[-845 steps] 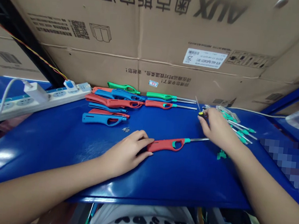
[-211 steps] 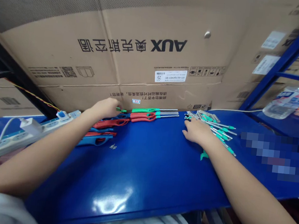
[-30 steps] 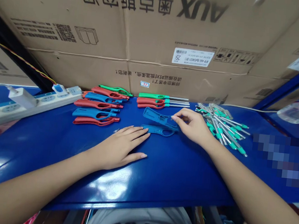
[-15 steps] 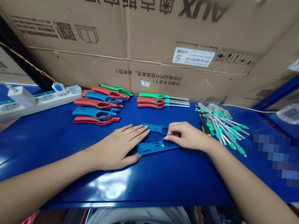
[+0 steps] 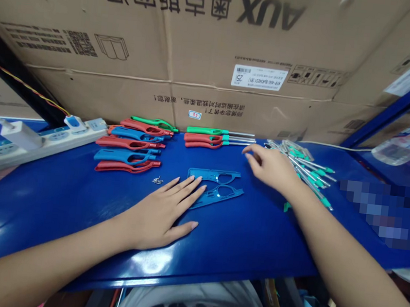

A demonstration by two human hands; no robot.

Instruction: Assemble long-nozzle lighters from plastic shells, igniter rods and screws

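Observation:
Two blue plastic lighter-handle halves lie side by side on the table, the upper half (image 5: pixel 208 174) nearly level and the lower half (image 5: pixel 218 197) slanting. My left hand (image 5: pixel 158 214) rests flat with its fingers stretched out over their left ends, covering part of both. Above and to the right of the halves, my right hand (image 5: pixel 273 168) is lifted with its thumb and forefinger apart; nothing shows between them. It partly hides a pile of metal lighter tubes (image 5: pixel 313 172) with green ends. Several small screws (image 5: pixel 157 180) lie beyond my left fingers.
Red, blue and green lighter handles (image 5: pixel 128 144) are stacked at the left. Lighters with metal tubes (image 5: pixel 206 139) lie at the back. A white power strip (image 5: pixel 48 142) runs along the left side. A large cardboard box (image 5: pixel 202 41) stands behind, and a plastic bottle (image 5: pixel 403 145) is at the right.
My right hand has left the blue handle halves and moved up and right toward the metal tubes. My left hand stays flat on the halves, its thumb now off the lower one.

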